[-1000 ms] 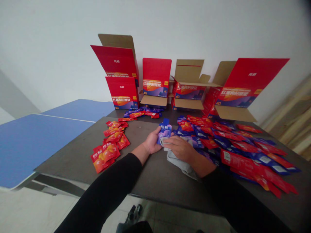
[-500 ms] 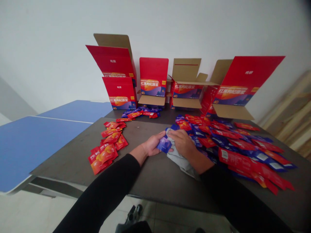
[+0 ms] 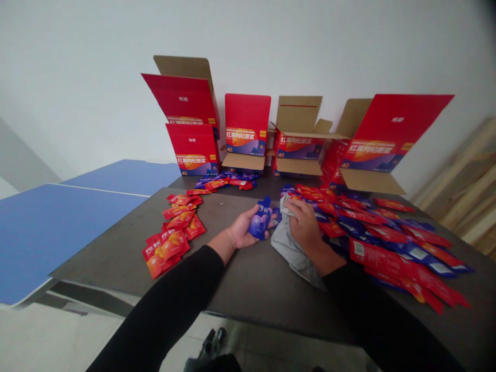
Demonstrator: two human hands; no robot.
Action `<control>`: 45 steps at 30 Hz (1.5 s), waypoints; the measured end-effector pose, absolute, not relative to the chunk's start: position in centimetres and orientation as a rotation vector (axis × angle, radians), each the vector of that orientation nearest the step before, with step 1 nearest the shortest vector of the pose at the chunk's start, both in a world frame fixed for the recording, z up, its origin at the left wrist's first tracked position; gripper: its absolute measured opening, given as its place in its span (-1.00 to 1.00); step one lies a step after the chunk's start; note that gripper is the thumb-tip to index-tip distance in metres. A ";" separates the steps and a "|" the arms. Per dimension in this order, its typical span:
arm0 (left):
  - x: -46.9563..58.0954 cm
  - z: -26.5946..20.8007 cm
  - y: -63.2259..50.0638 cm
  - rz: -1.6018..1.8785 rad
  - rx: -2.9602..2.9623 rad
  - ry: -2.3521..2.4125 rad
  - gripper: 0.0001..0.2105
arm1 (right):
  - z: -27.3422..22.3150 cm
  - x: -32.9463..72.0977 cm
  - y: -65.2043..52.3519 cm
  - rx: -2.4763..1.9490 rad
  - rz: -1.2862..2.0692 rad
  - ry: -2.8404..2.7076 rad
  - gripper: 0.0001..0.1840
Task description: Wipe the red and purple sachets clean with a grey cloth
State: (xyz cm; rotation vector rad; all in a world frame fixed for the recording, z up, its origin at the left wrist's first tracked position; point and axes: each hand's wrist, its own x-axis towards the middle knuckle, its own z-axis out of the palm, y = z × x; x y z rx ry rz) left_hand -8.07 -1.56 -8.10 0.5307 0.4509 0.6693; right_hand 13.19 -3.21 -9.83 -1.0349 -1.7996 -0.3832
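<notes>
Holding purple pouch (image 3: 260,220), cloth (image 3: 287,248) — room leftward, within table edge (image 3: 251,317)

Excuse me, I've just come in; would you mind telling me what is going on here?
A person's left hand holds a blue-purple pouch; the right hand grips a grey cloth beside it. Red pouches lie to the left, a red-and-blue spread of pouches to the right, and open boxes stand behind.

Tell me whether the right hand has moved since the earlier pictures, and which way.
Yes. Judged against the red box straight ahead, the right hand has shifted rightward, away from the purple pouch in the left hand, still holding the grey cloth.
</notes>
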 end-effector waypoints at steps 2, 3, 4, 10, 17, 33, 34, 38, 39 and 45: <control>-8.0 -7.9 -1.6 0.702 0.475 0.453 -0.62 | -9.7 12.2 -4.1 -0.880 -0.355 -1.928 -0.54; -8.0 -7.9 -1.6 0.704 0.453 0.457 -0.61 | -9.6 11.6 -4.5 -0.794 -0.328 -2.003 -0.54; -7.9 -7.8 -1.7 0.701 0.434 0.461 -0.59 | -9.6 11.0 -5.0 -0.717 -0.302 -2.059 -0.55; -7.8 -7.7 -2.0 0.560 0.380 0.504 -0.30 | -9.5 8.6 -6.5 -0.419 -0.253 -2.264 -0.62; -7.1 -8.2 -2.6 0.594 0.519 0.477 -0.35 | -9.8 8.9 -5.8 -0.570 -0.227 -2.157 -0.57; -7.2 -9.6 -3.0 0.565 0.858 0.544 -0.71 | -10.5 10.5 -3.7 -1.088 -0.149 -1.665 -0.63; -7.2 -9.5 -3.0 0.565 0.853 0.542 -0.70 | -10.5 10.5 -3.7 -1.097 -0.147 -1.657 -0.64; -7.5 -9.1 -3.1 0.568 0.838 0.556 -0.63 | -10.7 10.8 -3.4 -1.124 -0.126 -1.625 -0.65; -7.7 -9.0 -3.1 0.562 0.834 0.566 -0.63 | -10.7 10.9 -3.2 -1.127 -0.116 -1.619 -0.65; -8.9 -8.2 -2.8 0.527 0.824 0.593 -0.61 | -11.3 11.1 -2.7 -1.157 -0.005 -1.584 -0.63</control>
